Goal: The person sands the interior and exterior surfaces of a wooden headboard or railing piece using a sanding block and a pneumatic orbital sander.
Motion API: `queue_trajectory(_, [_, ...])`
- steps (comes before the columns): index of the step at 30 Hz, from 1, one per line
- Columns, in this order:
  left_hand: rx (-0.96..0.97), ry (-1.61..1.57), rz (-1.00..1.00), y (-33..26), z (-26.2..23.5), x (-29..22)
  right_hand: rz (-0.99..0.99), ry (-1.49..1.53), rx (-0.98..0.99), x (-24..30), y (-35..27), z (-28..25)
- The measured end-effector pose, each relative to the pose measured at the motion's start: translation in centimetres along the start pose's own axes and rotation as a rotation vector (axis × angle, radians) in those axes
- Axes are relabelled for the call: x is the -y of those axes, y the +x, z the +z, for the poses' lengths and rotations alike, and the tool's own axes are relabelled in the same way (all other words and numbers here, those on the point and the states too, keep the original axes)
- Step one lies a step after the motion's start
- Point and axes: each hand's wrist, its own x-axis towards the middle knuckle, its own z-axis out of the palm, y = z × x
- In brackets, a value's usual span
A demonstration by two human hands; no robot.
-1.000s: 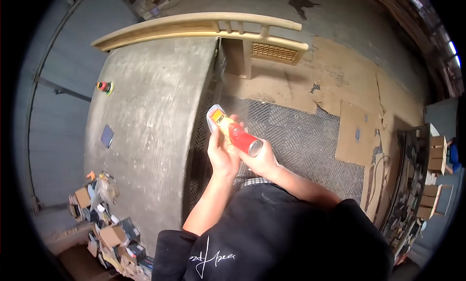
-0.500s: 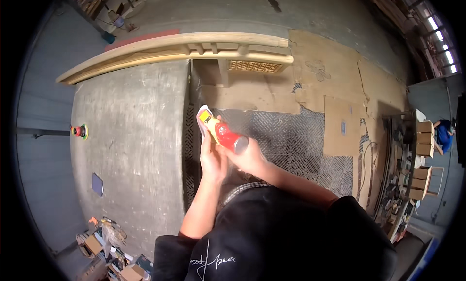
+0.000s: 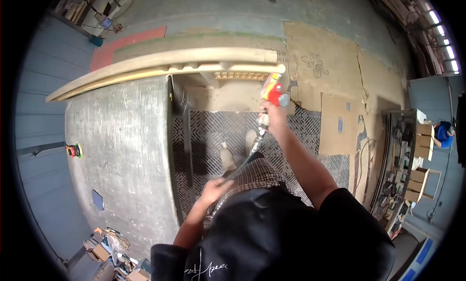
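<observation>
My right hand [image 3: 274, 117] is closed around a red and yellow hand sander [image 3: 277, 96] with a grey round cap. The sander is tipped on its side, with its pad end close to the right end of a long pale wooden furniture piece [image 3: 194, 55]; whether they touch I cannot tell. A pale hose [image 3: 257, 144] runs from the sander down toward my body. My left hand [image 3: 213, 190], smeared by motion, is low beside my waist near the hose, and its grip cannot be made out. Under the wooden rails a woven lattice panel [image 3: 241, 76] shows.
A grey worktable [image 3: 121, 145] stands at left, carrying a red round sander [image 3: 74, 150] and a dark blue flat square [image 3: 98, 199]. Boxes and tools clutter the lower left [image 3: 114, 252]. Cardboard [image 3: 335, 58] and a patterned mat [image 3: 306, 135] cover the floor. A person in blue [image 3: 444, 134] is at far right.
Both hands were together at the sander's pad. My left hand has dropped back toward my waist, while my right hand has carried the sander forward and right to the wooden piece's end.
</observation>
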Motion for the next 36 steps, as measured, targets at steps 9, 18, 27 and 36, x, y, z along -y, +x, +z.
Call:
queue_trajectory(9, [-0.629,0.698,-0.705,-20.0,1.0,21.1,-0.051,-0.34,-0.136,8.5,7.9,-5.7])
queue_trajectory(18, [-0.605,1.106,0.501,2.9,-3.2,-16.9,-0.122,-0.958,-0.071,5.5,11.2,-2.0])
queue_trajectory(27, [-0.281,0.955,0.578,6.8,-10.9,-24.1,-0.167,-0.97,-0.102,2.3,9.9,2.6])
queue_trajectory(36, [-0.746,1.221,0.772,9.7,-24.9,-35.4,-0.186,-1.039,-0.055,0.5,6.6,10.7])
